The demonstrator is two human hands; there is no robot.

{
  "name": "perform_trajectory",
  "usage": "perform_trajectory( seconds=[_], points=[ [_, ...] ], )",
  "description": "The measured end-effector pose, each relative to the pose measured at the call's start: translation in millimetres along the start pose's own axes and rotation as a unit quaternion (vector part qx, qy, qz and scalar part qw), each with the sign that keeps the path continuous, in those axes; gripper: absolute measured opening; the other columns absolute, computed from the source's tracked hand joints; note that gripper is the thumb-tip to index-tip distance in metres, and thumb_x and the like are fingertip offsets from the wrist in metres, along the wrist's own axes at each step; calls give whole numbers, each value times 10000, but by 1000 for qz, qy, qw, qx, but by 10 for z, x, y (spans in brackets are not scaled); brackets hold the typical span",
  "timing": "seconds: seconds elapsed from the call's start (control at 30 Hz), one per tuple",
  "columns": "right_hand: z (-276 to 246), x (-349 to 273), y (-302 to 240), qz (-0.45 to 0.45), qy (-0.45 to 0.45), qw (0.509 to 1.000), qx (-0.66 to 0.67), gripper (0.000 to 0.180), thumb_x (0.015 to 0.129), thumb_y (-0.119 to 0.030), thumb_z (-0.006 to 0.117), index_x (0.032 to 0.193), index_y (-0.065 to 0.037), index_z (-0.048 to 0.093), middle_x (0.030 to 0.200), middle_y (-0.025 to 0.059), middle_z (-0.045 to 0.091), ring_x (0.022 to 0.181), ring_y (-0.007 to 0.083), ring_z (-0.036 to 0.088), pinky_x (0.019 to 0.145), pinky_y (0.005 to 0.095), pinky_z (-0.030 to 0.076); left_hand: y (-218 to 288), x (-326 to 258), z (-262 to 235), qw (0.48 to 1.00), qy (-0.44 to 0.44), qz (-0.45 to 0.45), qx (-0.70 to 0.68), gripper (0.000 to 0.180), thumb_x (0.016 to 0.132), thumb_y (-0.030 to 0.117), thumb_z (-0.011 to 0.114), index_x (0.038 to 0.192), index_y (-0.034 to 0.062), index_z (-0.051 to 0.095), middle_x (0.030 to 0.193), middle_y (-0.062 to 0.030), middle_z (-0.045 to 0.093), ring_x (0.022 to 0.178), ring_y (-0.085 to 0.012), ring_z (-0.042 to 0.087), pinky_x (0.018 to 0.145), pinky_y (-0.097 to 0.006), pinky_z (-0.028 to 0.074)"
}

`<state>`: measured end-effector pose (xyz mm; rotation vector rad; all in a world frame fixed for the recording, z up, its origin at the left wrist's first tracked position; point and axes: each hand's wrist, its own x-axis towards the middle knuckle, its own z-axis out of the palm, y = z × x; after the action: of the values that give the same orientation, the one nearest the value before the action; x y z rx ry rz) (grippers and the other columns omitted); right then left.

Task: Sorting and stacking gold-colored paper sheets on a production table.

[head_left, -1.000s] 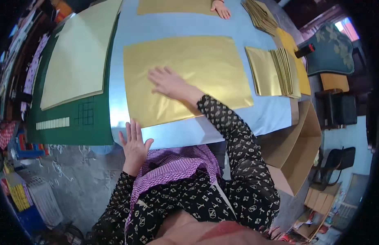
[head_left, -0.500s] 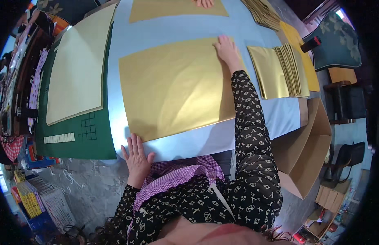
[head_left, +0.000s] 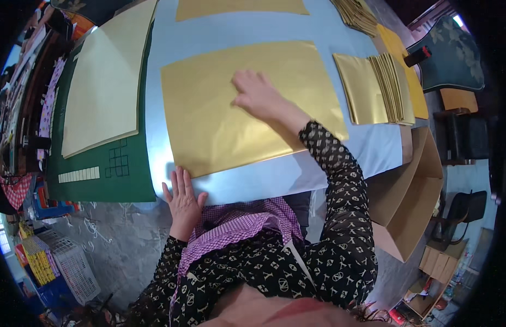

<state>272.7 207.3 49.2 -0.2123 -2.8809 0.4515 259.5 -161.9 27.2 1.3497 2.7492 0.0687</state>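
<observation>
A large gold sheet (head_left: 209, 125) lies flat on the pale blue-white table covering (head_left: 253, 188) in front of me. My left hand (head_left: 183, 197) rests at its near left corner, fingers stretched out, the tips touching the corner. Over the middle of the sheet is my right hand (head_left: 261, 95), fingers partly bent and a little apart, with nothing seen in it. Whether that hand touches the sheet I cannot tell. To the right lies a stack of folded gold sheets (head_left: 367, 90). Another gold sheet (head_left: 239, 6) lies at the far side.
At left, large cream sheets (head_left: 103, 87) lie on a green mat (head_left: 89, 191) with a drawn grid. A second folded gold stack (head_left: 355, 15) sits far right. An open cardboard box (head_left: 395, 218) stands beside the table at right. A white plastic basket (head_left: 73, 267) is on the floor at lower left.
My right hand has moved left from the sheet's far right corner to its middle, and its fingers have bent. My left hand stays at the near corner. The other person's hand has left the far sheet.
</observation>
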Motion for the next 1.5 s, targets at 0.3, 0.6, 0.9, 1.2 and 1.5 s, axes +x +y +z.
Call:
perform_trajectory(
  seconds=[0.3, 0.6, 0.9, 1.2, 1.5],
  points=[
    [-202, -546, 574, 151, -33, 986, -63, 513, 890, -322, 511, 1280, 6, 447, 1378, 188, 420, 1309, 340, 350, 1059, 458, 300, 52, 45, -32, 1000, 6, -15, -2, 798, 865, 451, 552, 1441, -19, 263, 1536, -158, 217, 1430, -325, 169, 1137, -535, 61],
    [-119, -1444, 1213, 195, 56, 972, -117, 525, 976, -332, 401, 1399, -26, 346, 1465, 182, 329, 1377, 350, 262, 1107, 441, 244, -22, 14, 84, 998, 69, -12, -4, 785, 831, 499, 593, 1401, 10, 362, 1524, -145, 260, 1411, -305, 232, 1121, -539, 109],
    [-91, -1473, 1286, 175, 95, 972, -129, 537, 963, -368, 420, 1381, -35, 369, 1437, 177, 373, 1360, 339, 294, 1099, 444, 251, -26, 27, 43, 998, 69, 0, -9, 790, 849, 497, 581, 1430, 38, 306, 1529, -132, 242, 1421, -299, 204, 1122, -537, 89],
    [-136, -1437, 1176, 193, 76, 969, -138, 567, 937, -386, 446, 1366, -23, 371, 1438, 160, 368, 1348, 333, 305, 1103, 471, 245, -39, -1, 56, 999, 52, -5, -15, 811, 862, 477, 567, 1455, 26, 246, 1549, -135, 189, 1431, -316, 172, 1127, -537, 71],
    [-249, -1418, 1048, 225, 32, 969, -97, 561, 943, -373, 422, 1380, -28, 352, 1461, 157, 333, 1375, 331, 263, 1115, 469, 219, -30, 6, 50, 999, 44, -7, -19, 852, 850, 508, 555, 1456, -1, 240, 1554, -143, 177, 1436, -315, 157, 1131, -538, 64]
  ],
)
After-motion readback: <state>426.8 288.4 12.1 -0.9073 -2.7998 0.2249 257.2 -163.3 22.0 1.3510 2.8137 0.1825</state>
